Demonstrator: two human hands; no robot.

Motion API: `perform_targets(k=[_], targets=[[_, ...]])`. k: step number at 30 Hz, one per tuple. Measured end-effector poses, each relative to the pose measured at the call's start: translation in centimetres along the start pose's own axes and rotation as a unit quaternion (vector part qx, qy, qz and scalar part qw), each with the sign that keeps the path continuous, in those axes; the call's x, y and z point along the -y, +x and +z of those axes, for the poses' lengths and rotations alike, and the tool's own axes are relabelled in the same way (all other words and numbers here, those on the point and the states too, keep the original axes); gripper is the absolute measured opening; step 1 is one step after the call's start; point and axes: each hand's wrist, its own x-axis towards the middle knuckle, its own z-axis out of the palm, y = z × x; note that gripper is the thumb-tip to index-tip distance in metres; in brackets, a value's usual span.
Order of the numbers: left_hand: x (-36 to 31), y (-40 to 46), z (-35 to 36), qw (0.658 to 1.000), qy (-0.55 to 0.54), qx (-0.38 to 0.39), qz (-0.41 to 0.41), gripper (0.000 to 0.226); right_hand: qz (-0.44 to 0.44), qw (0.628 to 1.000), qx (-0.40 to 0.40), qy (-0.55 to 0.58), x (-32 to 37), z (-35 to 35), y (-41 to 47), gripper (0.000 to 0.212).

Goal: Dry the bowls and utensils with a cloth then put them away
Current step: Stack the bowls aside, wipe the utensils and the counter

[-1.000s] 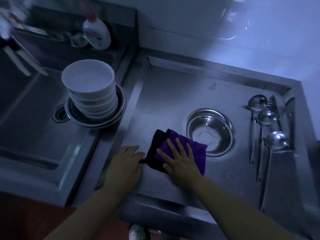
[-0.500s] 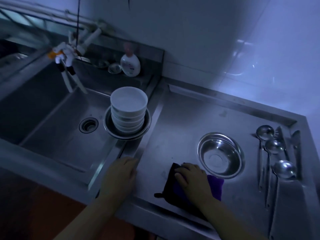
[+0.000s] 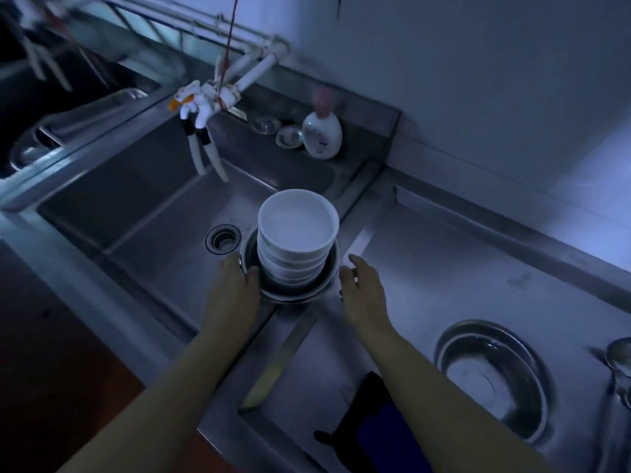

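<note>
A stack of white bowls (image 3: pixel 297 230) stands in a steel basin (image 3: pixel 300 294) at the right end of the sink (image 3: pixel 143 213). My left hand (image 3: pixel 232 291) grips the basin's left rim, thumb over the edge. My right hand (image 3: pixel 362 288) is at the basin's right rim with its fingers relaxed and holds nothing; whether it touches the rim I cannot tell. The dark purple cloth (image 3: pixel 372 428) lies loose on the drainboard, partly hidden under my right forearm. An empty steel bowl (image 3: pixel 491 377) sits on the drainboard to the right. A ladle (image 3: pixel 619 356) shows at the right edge.
White tap spouts (image 3: pixel 205 145) hang over the sink's back. A soap bottle (image 3: pixel 322 134) and small strainers (image 3: pixel 288 136) stand on the ledge behind. The drain (image 3: pixel 222 238) lies left of the basin. Another steel tray (image 3: pixel 68 121) sits far left.
My right hand left the cloth and both hands moved up to the basin with the white bowls. The left hand took hold of its rim. The view shifted left.
</note>
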Motion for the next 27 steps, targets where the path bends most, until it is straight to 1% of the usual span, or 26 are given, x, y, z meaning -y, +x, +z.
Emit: perform_targets(k=[2, 3, 5, 8, 11, 12, 15, 18, 21, 24, 27], targets=[[0.3, 0.7, 0.4, 1.000, 0.004, -0.006, -0.011, 0.018, -0.006, 1.000, 0.019, 0.004, 0.4, 0.6, 1.6, 0.017], [0.5, 0.9, 0.6, 1.000, 0.008, -0.009, -0.016, 0.017, -0.013, 1.000, 0.017, -0.003, 0.5, 0.8, 2.2, 0.015], [0.8, 1.1, 1.0, 0.999, 0.012, -0.013, -0.030, 0.018, -0.025, 0.999, 0.012, -0.023, 0.7, 1.3, 2.9, 0.019], [1.2, 1.3, 1.5, 0.998, 0.021, -0.008, -0.055, 0.021, -0.008, 1.000, 0.009, -0.017, 0.6, 1.8, 3.4, 0.018], [1.3, 1.6, 1.7, 0.997, 0.007, -0.009, -0.073, 0.023, 0.012, 0.998, 0.011, -0.058, 0.5, 2.0, 4.3, 0.036], [1.3, 1.7, 1.7, 0.997, -0.001, -0.008, -0.076, 0.022, 0.014, 0.998, 0.008, -0.066, 0.6, 2.0, 4.7, 0.038], [1.2, 2.4, 1.7, 0.997, -0.030, -0.004, -0.078, 0.017, 0.001, 0.998, 0.004, -0.065, 0.9, 2.1, 5.7, 0.030], [1.0, 2.9, 1.8, 0.996, -0.043, 0.001, -0.078, 0.010, -0.003, 0.998, 0.001, -0.069, 0.9, 2.5, 6.6, 0.032], [1.0, 3.1, 2.0, 0.995, -0.049, -0.010, -0.082, 0.014, -0.013, 0.997, -0.005, -0.073, 0.8, 2.9, 6.7, 0.031], [0.9, 3.1, 2.5, 0.996, -0.048, -0.009, -0.074, 0.024, -0.017, 0.998, -0.019, -0.060, 0.5, 2.7, 6.5, 0.019], [0.5, 3.4, 3.3, 0.994, -0.096, 0.011, -0.057, 0.019, -0.017, 0.998, -0.035, -0.050, 0.2, 1.6, 6.6, 0.014]])
